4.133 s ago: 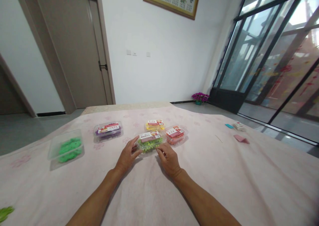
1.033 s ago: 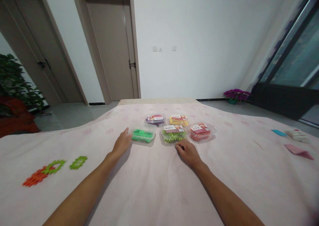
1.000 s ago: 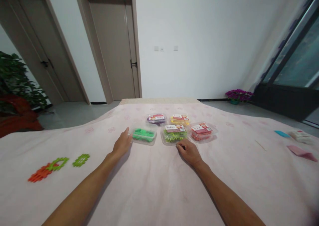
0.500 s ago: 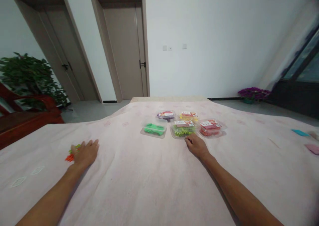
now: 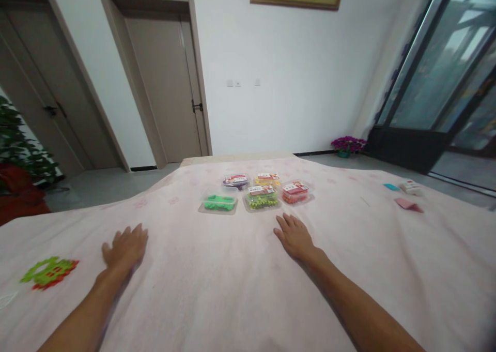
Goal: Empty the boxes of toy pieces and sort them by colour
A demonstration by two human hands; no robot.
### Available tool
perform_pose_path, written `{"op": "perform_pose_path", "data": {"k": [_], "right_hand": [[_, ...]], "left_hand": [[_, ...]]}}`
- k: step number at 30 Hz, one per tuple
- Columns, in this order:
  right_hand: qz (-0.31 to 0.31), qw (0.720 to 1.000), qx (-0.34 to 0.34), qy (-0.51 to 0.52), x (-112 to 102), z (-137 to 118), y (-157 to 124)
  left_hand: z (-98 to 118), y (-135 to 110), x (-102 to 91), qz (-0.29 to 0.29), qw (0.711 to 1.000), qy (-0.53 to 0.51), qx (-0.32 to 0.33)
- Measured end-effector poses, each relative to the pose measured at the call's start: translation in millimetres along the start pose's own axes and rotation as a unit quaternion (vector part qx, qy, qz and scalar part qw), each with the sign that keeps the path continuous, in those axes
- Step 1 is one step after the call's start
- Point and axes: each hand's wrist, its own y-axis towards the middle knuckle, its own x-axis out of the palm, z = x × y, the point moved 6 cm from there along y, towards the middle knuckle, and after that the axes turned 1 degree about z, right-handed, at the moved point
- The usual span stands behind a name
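My left hand (image 5: 126, 245) lies palm down above the pink cloth with its fingers spread, holding nothing. To its left, apart from it, lies a flat green and red piece (image 5: 52, 273) that looks built of small plastic parts. My right hand (image 5: 293, 234) is also open and holds nothing. It is just in front of a clear plastic box of yellow-green pieces (image 5: 262, 200). Beside that stand a box of green pieces (image 5: 219, 202) on the left and a box of red pieces (image 5: 295, 193) on the right. Behind are a purple box (image 5: 235, 181) and a yellow box (image 5: 267, 178).
A pale pink cloth (image 5: 201, 274) covers the wide table. Toward the right edge lie a blue piece (image 5: 391, 187), a pink folded piece (image 5: 408, 205) and a whitish object (image 5: 411, 187). A thin stick (image 5: 365, 201) rests nearer the boxes.
My view has turned to the right. My left hand has come off the green and red piece, uncovering it. My right hand has moved back from the yellow-green box and its fingers have opened.
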Motion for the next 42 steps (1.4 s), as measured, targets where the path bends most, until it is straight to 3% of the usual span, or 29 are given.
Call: {"op": "perform_pose_path", "data": {"k": [5, 19, 42], "right_hand": [[0.008, 0.998, 0.057, -0.019, 1.1, 14.7, -16.9], [0.038, 0.997, 0.058, -0.021, -10.9, 9.7, -13.3], [0.063, 0.996, 0.07, 0.005, -28.7, 4.5, -11.0]], "left_hand": [[11.6, -10.5, 17.4, -0.01, 0.999, -0.019, -0.028], [10.2, -5.7, 19.6, 0.013, 1.0, -0.014, -0.021], [37.1, -17.4, 16.4, -0.009, 0.991, 0.061, 0.116]]}}
